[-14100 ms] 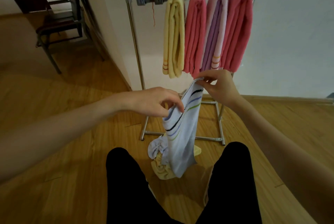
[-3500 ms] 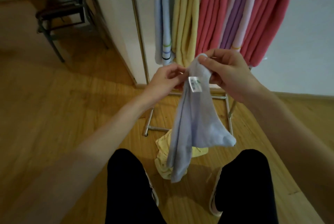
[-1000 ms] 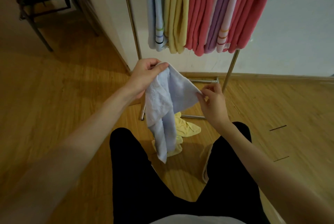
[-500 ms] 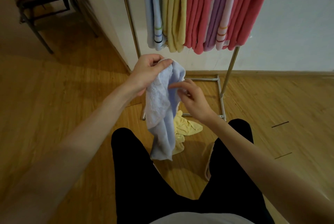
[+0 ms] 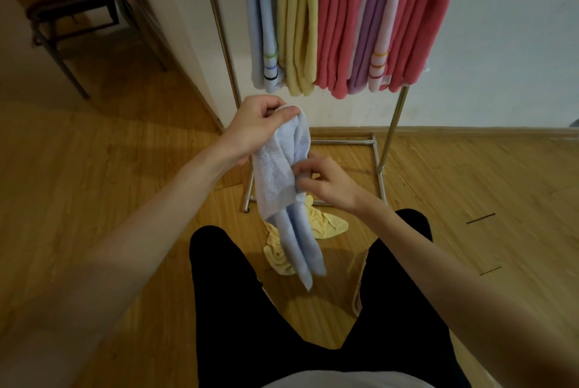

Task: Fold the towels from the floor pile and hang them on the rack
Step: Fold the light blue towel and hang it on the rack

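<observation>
A pale blue towel hangs in front of me, bunched lengthwise. My left hand grips its top end. My right hand pinches its edge about halfway down. A crumpled yellow towel lies on the floor below, partly hidden by the blue one. On the metal rack hang several folded towels: a striped light blue one, a yellow one, a pink one, a purple-and-pink one and another pink one.
Wooden floor all around. My legs in black trousers are below the towel. A dark chair stands at the far left. The rack's base bars sit against a white wall.
My right hand has slid down the blue towel from near the top to its middle. The towel now hangs longer and narrower. The left hand has kept its hold.
</observation>
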`<action>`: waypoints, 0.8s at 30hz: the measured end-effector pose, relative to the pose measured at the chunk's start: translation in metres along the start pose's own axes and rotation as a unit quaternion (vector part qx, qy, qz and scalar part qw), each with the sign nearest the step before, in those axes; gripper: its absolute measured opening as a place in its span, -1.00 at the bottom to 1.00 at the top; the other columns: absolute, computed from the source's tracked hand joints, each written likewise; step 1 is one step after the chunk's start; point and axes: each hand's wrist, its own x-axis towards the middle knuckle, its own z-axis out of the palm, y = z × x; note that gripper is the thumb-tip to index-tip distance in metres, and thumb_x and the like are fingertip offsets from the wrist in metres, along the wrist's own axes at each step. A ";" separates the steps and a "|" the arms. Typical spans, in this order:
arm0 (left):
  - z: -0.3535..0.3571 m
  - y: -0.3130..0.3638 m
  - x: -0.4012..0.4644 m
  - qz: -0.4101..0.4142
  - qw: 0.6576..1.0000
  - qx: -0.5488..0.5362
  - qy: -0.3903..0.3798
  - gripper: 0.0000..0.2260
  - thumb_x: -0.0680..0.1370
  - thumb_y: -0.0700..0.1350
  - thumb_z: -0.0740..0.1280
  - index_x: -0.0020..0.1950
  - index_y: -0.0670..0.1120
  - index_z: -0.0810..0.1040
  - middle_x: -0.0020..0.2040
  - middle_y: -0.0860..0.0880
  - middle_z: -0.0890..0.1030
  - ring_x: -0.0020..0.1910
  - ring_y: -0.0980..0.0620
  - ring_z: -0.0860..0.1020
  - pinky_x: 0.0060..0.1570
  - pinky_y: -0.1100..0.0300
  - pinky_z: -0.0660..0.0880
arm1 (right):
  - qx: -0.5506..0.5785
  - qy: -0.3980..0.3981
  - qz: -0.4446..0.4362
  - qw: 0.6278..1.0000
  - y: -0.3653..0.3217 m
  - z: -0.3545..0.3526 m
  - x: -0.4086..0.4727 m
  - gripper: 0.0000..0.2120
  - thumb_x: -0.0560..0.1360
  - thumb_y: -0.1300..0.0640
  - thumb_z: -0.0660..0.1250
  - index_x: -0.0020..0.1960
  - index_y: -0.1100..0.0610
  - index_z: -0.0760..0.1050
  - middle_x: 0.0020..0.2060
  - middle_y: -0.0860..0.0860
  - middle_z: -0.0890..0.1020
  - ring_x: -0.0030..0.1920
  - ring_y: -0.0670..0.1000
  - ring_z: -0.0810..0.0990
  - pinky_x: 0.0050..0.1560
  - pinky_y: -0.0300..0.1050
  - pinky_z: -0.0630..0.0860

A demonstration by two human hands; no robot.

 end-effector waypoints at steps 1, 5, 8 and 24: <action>-0.001 0.001 0.001 -0.002 1.000 -0.001 0.008 -0.77 0.55 -0.08 0.34 -0.07 -0.26 0.60 -0.18 -0.25 0.54 -0.20 -0.06 0.48 -0.15 0.07 0.42 | -0.018 0.002 -0.002 1.000 0.002 0.000 -0.003 -0.92 0.40 0.16 0.35 -0.25 0.15 0.56 -0.31 0.06 0.51 -0.22 0.05 0.48 -0.22 -0.16 0.42; -0.006 0.006 0.006 -0.008 0.999 0.004 0.041 -0.80 0.56 -0.05 0.33 -0.04 -0.17 0.62 -0.17 -0.19 0.54 -0.19 -0.06 0.49 -0.16 0.09 0.43 | -0.069 0.052 -0.035 0.996 0.009 -0.003 -0.010 -0.75 0.42 0.03 0.47 -0.25 0.21 0.54 -0.33 0.03 0.51 -0.33 -0.04 0.46 -0.34 -0.32 0.36; -0.006 0.008 0.008 -0.013 0.997 0.001 0.075 -0.81 0.57 -0.05 0.32 -0.03 -0.15 0.62 -0.20 -0.10 0.56 -0.22 0.04 0.52 -0.21 0.20 0.46 | -0.083 0.103 -0.037 0.991 0.008 -0.012 -0.011 -0.80 0.45 0.03 0.43 -0.20 0.17 0.57 -0.30 -0.04 0.51 -0.30 -0.11 0.46 -0.30 -0.34 0.36; -0.021 0.033 0.007 -0.014 0.987 0.010 0.158 -0.88 0.58 -0.17 0.30 0.03 -0.20 0.55 -0.13 -0.03 0.59 -0.21 0.13 0.62 -0.35 0.34 0.55 | -0.092 0.316 -0.003 0.944 -0.002 -0.062 0.009 -0.89 0.44 0.23 0.38 -0.15 0.25 0.66 -0.17 0.08 0.67 -0.21 -0.01 0.64 -0.15 -0.12 0.59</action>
